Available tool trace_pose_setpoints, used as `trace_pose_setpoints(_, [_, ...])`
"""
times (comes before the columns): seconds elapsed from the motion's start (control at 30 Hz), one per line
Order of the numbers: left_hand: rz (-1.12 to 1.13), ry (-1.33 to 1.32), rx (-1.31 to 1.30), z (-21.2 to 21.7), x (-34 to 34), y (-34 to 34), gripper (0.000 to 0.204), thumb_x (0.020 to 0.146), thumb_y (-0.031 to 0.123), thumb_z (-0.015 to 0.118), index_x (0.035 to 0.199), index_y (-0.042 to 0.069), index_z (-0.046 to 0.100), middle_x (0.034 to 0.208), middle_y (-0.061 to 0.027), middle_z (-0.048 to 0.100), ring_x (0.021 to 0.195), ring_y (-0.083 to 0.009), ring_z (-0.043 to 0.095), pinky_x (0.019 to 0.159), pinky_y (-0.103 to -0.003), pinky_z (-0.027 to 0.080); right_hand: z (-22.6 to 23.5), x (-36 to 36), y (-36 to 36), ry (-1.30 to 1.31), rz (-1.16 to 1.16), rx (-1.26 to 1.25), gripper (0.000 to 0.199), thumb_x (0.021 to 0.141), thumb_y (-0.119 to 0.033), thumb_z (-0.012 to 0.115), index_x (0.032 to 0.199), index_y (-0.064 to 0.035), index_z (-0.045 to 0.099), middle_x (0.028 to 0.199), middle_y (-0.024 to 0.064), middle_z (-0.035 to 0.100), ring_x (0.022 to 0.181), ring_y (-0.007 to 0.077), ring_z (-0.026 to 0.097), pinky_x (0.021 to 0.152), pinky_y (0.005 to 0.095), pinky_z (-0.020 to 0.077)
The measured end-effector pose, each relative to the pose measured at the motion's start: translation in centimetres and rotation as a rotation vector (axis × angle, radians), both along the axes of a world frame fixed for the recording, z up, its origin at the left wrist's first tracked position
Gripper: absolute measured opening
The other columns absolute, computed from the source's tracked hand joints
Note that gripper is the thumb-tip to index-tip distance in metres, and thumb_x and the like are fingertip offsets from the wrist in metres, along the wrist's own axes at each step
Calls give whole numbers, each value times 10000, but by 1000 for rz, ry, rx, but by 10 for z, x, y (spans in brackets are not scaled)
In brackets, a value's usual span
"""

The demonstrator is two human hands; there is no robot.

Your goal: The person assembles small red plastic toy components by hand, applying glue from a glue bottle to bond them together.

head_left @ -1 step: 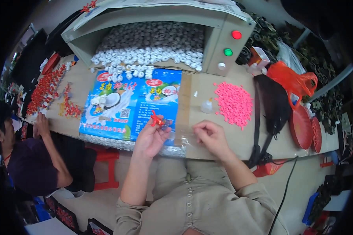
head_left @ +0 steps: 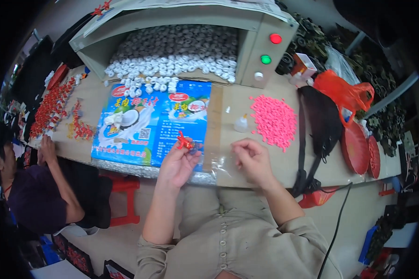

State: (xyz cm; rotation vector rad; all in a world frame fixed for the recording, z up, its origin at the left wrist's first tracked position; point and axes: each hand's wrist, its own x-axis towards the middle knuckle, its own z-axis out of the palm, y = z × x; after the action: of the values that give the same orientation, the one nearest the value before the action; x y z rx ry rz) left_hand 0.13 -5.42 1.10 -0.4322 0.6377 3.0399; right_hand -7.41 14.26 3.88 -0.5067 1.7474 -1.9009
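Hands unchanged from the matching earlier view: left hand (head_left: 178, 163) pinches a red piece (head_left: 184, 141) over the blue bag (head_left: 149, 125); right hand (head_left: 251, 158), right of the bag, curls loosely, contents unclear. Work seems mid-step.

Two flat blue rectangular food packages (head_left: 151, 125) with red-white oval labels and coconut pictures lie side by side on the table, below the white rings.

Bright, even light over the workbench (head_left: 228, 116) — shadows soft and short. Fisheye bends its edges; the corners fall to black. Far edge details look slightly soft — perhaps compression blur.
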Motion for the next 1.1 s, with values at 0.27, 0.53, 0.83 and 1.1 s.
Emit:
trace_pose_setpoints(0.27, [35,-108,-181,11,-2,23,247,810,3,405,1039,-72,458,920,-165,543,756,-191,560,652,-263,477,-18,-57,17,444,-464,79,334,713,-34,612,983,-10,417,925,64,514,802,141,531,695,256,435])
trace_pose_setpoints(0.53, [-1,18,-315,15,0,36,305,776,5,523,1073,-15,456,989,-117,535,723,-118,538,601,-200,442,-16,-60,-10,590,-235,522,324,750,-83,572,1015,-7,401,991,135,514,877,224,535,744,327,428])
trace_pose_setpoints(0.83, [-11,100,-263,10,-6,35,316,787,33,515,1090,7,428,1067,-148,505,752,-110,537,649,-203,453,-2,-43,12,9,-66,-150,385,844,-140,452,1200,-34,352,923,94,513,668,136,534,560,224,416])
trace_pose_setpoints(1.1, [-49,109,-158,-5,-11,36,361,807,104,517,1124,-21,397,1083,-157,488,813,-125,546,704,-211,475,-2,-41,23,-249,-46,-372,278,792,-86,526,1063,-43,480,841,60,541,628,112,522,493,197,376])
